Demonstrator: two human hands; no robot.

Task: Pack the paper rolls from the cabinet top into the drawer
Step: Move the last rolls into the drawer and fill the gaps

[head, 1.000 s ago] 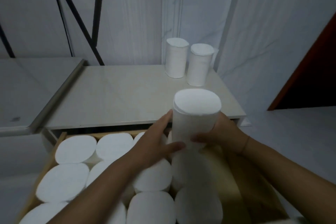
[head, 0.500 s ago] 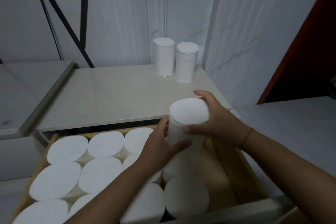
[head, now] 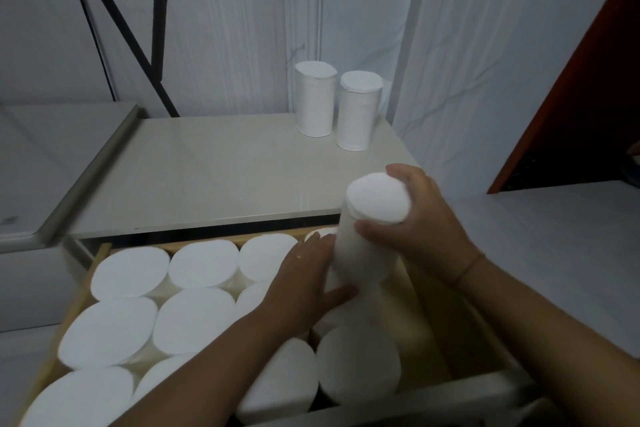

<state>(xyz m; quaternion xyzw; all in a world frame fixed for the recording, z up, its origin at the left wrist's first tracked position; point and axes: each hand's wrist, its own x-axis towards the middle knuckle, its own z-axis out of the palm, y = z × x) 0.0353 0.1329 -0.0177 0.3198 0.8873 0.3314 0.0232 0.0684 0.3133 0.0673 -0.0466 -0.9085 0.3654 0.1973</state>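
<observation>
Paper roll sinks lower between my hands than a second ago, its base now down among the packed rolls at the drawer's right side. My right hand wraps its top; my left hand presses its flank, fingers spread. Two rolls wait upright on the cabinet top, so I judge packing nearly finished.

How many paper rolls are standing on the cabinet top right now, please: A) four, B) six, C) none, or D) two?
D: two upright paper rolls stand side by side at the back right of the cabinet top; a third is held in both hands over the drawer.
</observation>
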